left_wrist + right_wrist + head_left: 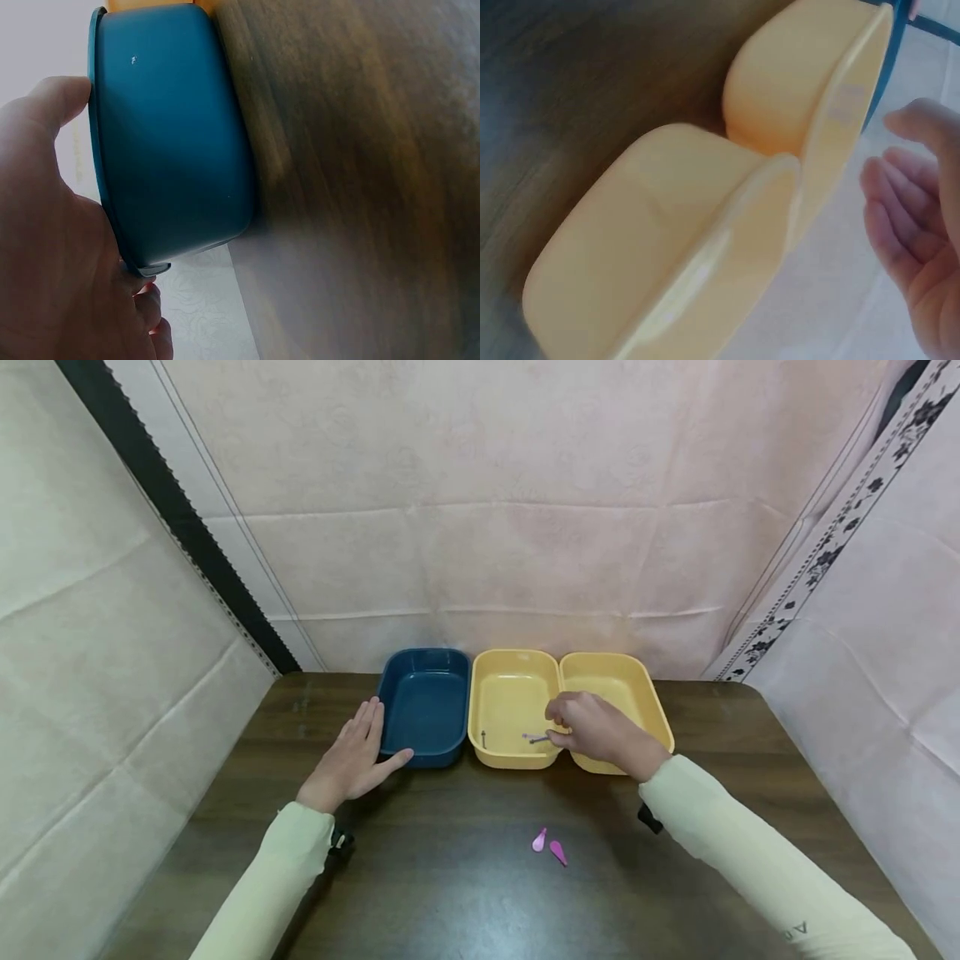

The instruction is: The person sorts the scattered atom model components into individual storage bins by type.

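Note:
My left hand (352,762) rests against a dark blue tray (425,756), fingers straight along its left rim and thumb at the front rim. In the left wrist view, the thumb touches the rim of the blue tray (165,135). Over the right side of the middle yellow tray (513,760) hovers my right hand (596,727), thumb and fingers apart. The right wrist view shows nothing between them. By the thumb are small, thin purplish and grey pieces (536,738), too small to identify. Farther left in that tray is a thin dark piece (483,740).
A second yellow tray (611,672) stands at the right end of the row, partly beneath the right arm. Two pink teardrop-shaped pieces, one lighter (539,840) and one darker (558,852), lie on the brown table (450,885). Pale cloth (480,560) hangs behind the trays.

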`<state>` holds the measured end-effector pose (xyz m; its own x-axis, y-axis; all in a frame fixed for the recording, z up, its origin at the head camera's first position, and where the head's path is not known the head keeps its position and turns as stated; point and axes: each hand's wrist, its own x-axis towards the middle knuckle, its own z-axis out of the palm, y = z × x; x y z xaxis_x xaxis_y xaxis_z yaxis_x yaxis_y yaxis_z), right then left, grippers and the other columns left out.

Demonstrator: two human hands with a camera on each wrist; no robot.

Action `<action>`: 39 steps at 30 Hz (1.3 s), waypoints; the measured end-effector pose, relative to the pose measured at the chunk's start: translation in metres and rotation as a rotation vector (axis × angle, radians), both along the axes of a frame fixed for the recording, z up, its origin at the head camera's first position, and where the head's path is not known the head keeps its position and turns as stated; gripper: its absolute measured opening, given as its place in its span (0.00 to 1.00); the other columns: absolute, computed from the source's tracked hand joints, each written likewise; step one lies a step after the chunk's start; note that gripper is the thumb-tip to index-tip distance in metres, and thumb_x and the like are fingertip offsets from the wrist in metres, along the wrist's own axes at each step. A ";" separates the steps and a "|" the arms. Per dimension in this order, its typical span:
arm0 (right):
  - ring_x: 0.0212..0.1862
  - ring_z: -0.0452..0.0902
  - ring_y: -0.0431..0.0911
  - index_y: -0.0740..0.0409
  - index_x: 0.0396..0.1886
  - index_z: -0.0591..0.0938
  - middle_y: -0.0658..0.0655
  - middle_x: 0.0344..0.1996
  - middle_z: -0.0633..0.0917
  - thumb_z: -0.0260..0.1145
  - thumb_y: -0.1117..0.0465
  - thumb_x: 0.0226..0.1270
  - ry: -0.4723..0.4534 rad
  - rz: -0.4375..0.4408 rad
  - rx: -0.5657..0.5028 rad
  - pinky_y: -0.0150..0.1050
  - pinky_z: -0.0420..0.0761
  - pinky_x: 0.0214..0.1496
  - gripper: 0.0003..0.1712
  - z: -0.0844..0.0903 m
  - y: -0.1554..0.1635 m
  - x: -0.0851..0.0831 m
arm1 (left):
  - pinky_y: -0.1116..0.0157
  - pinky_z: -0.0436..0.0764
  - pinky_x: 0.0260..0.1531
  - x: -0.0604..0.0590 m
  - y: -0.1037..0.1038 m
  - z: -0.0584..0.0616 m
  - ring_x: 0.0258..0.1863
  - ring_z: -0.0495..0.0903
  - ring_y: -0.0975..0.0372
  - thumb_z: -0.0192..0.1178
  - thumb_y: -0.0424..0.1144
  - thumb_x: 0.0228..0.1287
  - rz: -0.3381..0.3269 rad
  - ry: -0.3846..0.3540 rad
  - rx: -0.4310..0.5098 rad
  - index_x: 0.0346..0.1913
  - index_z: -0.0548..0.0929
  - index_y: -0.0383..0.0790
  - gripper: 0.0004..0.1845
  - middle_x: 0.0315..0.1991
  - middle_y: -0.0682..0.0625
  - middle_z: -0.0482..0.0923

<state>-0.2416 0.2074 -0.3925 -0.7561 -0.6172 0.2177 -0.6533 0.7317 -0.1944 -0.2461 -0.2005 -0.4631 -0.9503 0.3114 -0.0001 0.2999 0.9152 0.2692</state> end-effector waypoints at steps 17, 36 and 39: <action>0.29 0.76 0.32 0.55 0.33 0.86 0.47 0.27 0.84 0.77 0.59 0.65 -0.254 0.138 0.020 0.26 0.79 0.31 0.07 -0.041 0.012 0.091 | 0.38 0.48 0.83 -0.001 -0.001 0.003 0.86 0.40 0.37 0.47 0.73 0.74 -0.003 -0.008 0.006 0.84 0.41 0.28 0.59 0.87 0.33 0.36; 0.21 0.65 0.27 0.49 0.22 0.81 0.39 0.18 0.74 0.75 0.65 0.56 -0.246 -0.055 -0.104 0.24 0.69 0.21 0.11 -0.087 0.002 0.120 | 0.38 0.48 0.83 0.000 -0.003 -0.001 0.86 0.40 0.37 0.44 0.76 0.74 0.008 -0.004 0.001 0.85 0.40 0.29 0.60 0.87 0.34 0.36; 0.21 0.66 0.27 0.48 0.22 0.80 0.39 0.17 0.74 0.75 0.66 0.55 -0.262 -0.059 -0.128 0.24 0.70 0.22 0.12 -0.086 0.007 0.119 | 0.38 0.48 0.83 0.000 -0.002 0.000 0.86 0.40 0.37 0.44 0.75 0.74 0.003 -0.002 0.006 0.85 0.40 0.28 0.60 0.87 0.33 0.36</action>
<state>-0.1227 0.2148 -0.4790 -0.8307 -0.5504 0.0840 -0.5257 0.7257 -0.4439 -0.2463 -0.2025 -0.4629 -0.9513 0.3082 -0.0002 0.2962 0.9145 0.2757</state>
